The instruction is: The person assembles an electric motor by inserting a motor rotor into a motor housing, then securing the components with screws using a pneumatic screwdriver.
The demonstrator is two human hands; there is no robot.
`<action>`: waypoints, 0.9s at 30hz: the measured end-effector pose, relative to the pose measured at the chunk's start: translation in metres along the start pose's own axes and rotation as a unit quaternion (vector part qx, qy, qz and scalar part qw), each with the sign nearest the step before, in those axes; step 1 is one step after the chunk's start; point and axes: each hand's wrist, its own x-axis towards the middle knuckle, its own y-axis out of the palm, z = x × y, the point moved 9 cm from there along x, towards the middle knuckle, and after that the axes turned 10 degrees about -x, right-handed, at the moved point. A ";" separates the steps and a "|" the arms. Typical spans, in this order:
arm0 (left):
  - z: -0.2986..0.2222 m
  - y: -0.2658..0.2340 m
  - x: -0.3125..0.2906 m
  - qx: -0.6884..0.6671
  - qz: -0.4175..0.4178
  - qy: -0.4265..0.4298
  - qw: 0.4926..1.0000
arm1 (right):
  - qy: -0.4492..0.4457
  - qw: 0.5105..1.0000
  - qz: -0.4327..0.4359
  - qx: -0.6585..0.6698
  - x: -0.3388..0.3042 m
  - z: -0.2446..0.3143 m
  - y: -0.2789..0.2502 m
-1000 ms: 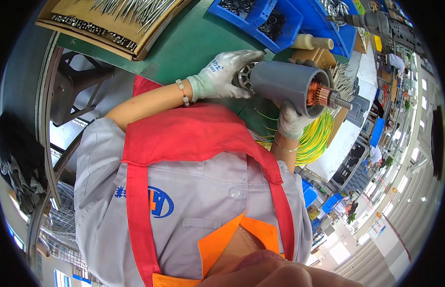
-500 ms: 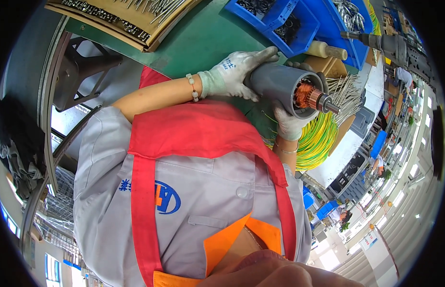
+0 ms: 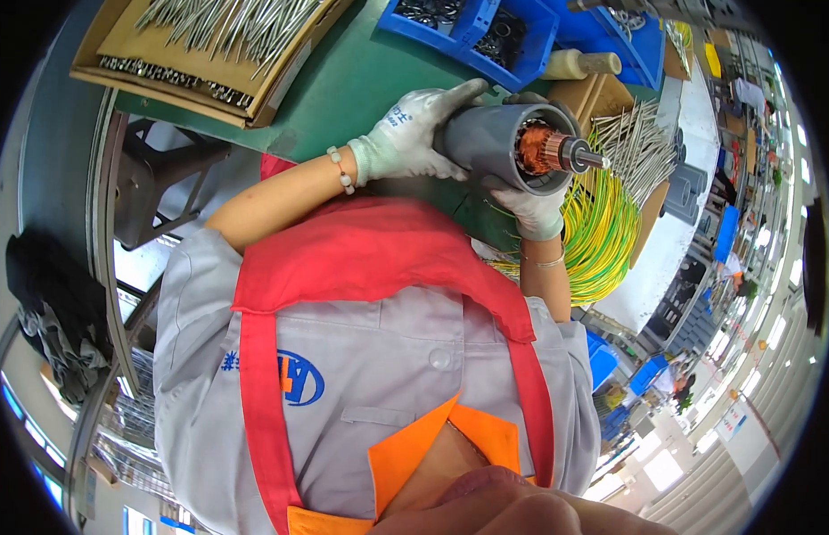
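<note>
Now the grey cylinder [image 3: 480, 141] sits at about one o'clock from the middle of the view, held up over the green bench [image 3: 365, 53], its open mouth turned more squarely toward the wearer. A second ago it lay more side-on, with the shaft [image 3: 595, 160] aimed out toward three o'clock and a slotted silver ring showing at its back end. That ring is out of sight; whether it has gone further in or is simply covered by the glove, I cannot tell.

The left hand [image 3: 414, 135] is cupped at the nine o'clock end, forefinger reaching over the top and the other side of the hand below; how firmly it presses, I cannot tell. The right hand [image 3: 534, 210] is closed around the cylinder near its mouth, thumb underneath, darkened fingers over the top.

Inside the mouth shows a copper-wound core [image 3: 536, 148], its shaft sticking out toward three o'clock. For the work, this turn seems to bring the core into clear sight while both ends stay supported.

From the cylinder, blue bins [image 3: 437, 39] lie at twelve o'clock, metal rods [image 3: 637, 147] at three, yellow-green wire [image 3: 606, 236] between four and five, and a carton [image 3: 291, 77] near ten.
</note>
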 end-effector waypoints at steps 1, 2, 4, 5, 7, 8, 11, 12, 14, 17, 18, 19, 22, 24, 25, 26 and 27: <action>0.001 -0.001 0.001 -0.005 0.008 -0.005 1.000 | 0.000 1.000 0.012 -0.026 0.001 0.000 0.000; 0.004 -0.002 0.001 -0.021 0.014 -0.013 1.000 | -0.027 0.999 0.015 -0.028 0.003 0.004 -0.001; 0.002 -0.002 0.000 -0.001 0.014 0.001 1.000 | -0.028 0.999 0.023 -0.007 0.005 0.003 -0.001; -0.002 -0.004 0.002 0.019 0.004 0.016 1.000 | -0.032 0.999 0.041 0.013 0.006 0.003 0.001; -0.002 -0.002 0.004 0.006 0.026 0.006 1.000 | -0.039 0.998 0.031 0.037 0.006 0.004 -0.003; -0.003 -0.002 0.003 0.034 0.028 0.007 0.999 | -0.039 0.997 0.057 0.039 0.005 0.004 -0.001; 0.007 0.002 0.002 0.065 0.044 -0.003 0.997 | -0.022 0.993 0.117 -0.003 0.008 -0.001 -0.002; 0.009 0.002 0.002 0.081 0.039 0.004 0.996 | -0.027 0.992 0.126 0.016 0.010 0.003 -0.001; 0.014 0.003 0.001 0.095 0.041 0.004 0.995 | 0.080 0.985 0.111 0.105 0.003 -0.017 0.002; 0.011 0.009 0.001 0.053 0.043 0.026 0.997 | 0.007 0.983 0.081 0.162 0.007 -0.002 0.001; 0.007 0.011 0.001 0.052 0.013 0.037 0.998 | -0.039 0.983 0.090 0.157 0.010 0.004 0.000; 0.005 0.011 -0.002 0.050 -0.017 0.050 0.997 | -0.035 0.982 0.088 0.162 0.008 0.005 0.000; 0.027 0.014 0.000 -0.032 0.016 -0.059 0.998 | 0.001 0.992 0.109 0.062 0.005 0.005 -0.004; 0.010 0.009 0.006 0.036 0.021 0.009 0.999 | -0.031 0.989 0.124 0.078 0.013 0.010 -0.004; 0.008 0.010 0.010 0.049 0.039 0.015 0.998 | -0.064 0.985 0.134 0.086 0.014 0.017 -0.005; 0.007 0.010 0.010 0.066 0.053 0.019 0.996 | -0.068 0.985 0.148 0.063 0.015 0.016 -0.005; 0.009 0.009 0.010 0.066 0.052 0.018 0.996 | -0.067 0.985 0.149 0.063 0.014 0.016 -0.004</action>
